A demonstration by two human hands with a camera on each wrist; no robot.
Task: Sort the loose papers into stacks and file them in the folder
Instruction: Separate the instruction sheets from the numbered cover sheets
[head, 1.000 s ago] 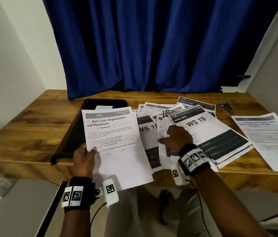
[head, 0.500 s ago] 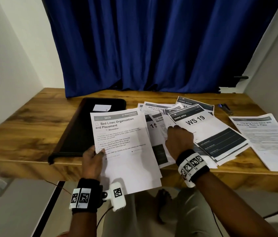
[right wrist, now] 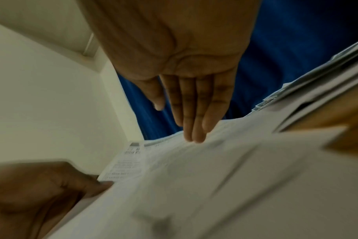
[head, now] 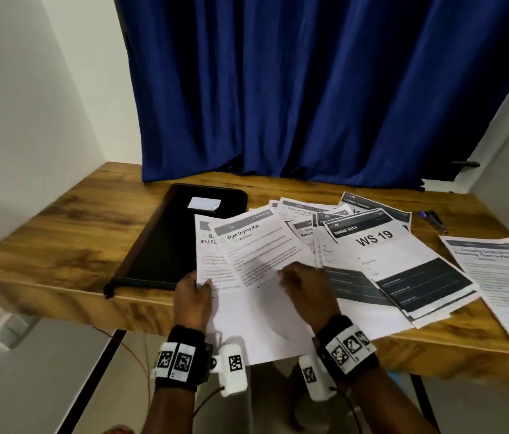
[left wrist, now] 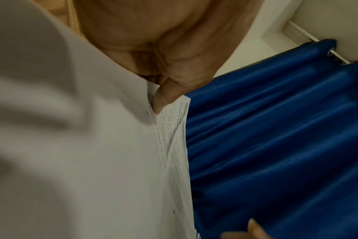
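Note:
My left hand (head: 195,291) pinches the left edge of a small stack: the "Bed Linen" sheet (head: 208,245) below, the "Wipe Drying Mat" sheet (head: 256,255) on top. The left wrist view shows the thumb (left wrist: 165,95) pressed on the paper edge (left wrist: 174,122). My right hand (head: 303,281) lies flat on the top sheet with straight fingers (right wrist: 192,122), holding nothing. A closed black folder (head: 181,236) lies on the table at the left. Loose papers fan out to the right, topped by the "WS 19" sheet (head: 381,245).
A separate printed sheet (head: 503,277) lies at the table's right end. A dark pen or clip (head: 433,219) sits at the back right. A blue curtain (head: 309,89) hangs behind the wooden table (head: 68,233). White walls close in on both sides.
My right hand slid the "Wipe Drying Mat" sheet left out of the pile onto the "Bed Linen" sheet in my left hand. The held stack shifted right.

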